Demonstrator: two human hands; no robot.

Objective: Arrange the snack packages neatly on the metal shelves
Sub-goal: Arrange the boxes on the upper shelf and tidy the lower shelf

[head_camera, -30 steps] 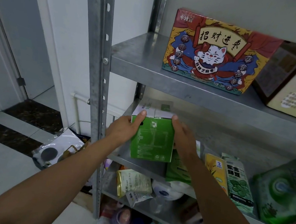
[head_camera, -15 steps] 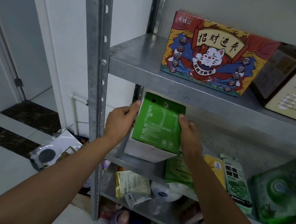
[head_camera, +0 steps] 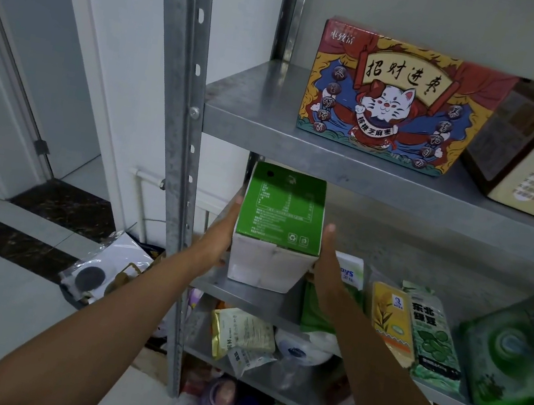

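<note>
Plainly, in the head view, we have the green-and-white carton (head_camera: 279, 218) at the left end of the middle shelf (head_camera: 244, 299), close by the upright post (head_camera: 181, 120). It looks to be resting on the metal rather than carried. Our left hand (head_camera: 218, 240) lies flat against its left side, fingers straight. Our right hand (head_camera: 330, 270) lies along its right side the same way, curled round nothing. Neither hand clasps the carton; both only flank it, palms inward.

To do this step well, we judge we should slide it back with even pressure from both palms, keeping its white face parallel to the shelf lip. We should also mind the flat green packet (head_camera: 315, 310) just beside our right wrist, which could ride up under the base.

The carton is stiff printed card, square-edged, its white end slightly creased, and it should glide easily on the smooth, dull galvanised sheet. The yellow packet (head_camera: 390, 321) and the bean packet (head_camera: 432, 341) further right are soft glossy film, limp and apt to slump. On the upper shelf (head_camera: 253, 124) the cat-printed box (head_camera: 395, 100) stands rigid and square.
</note>
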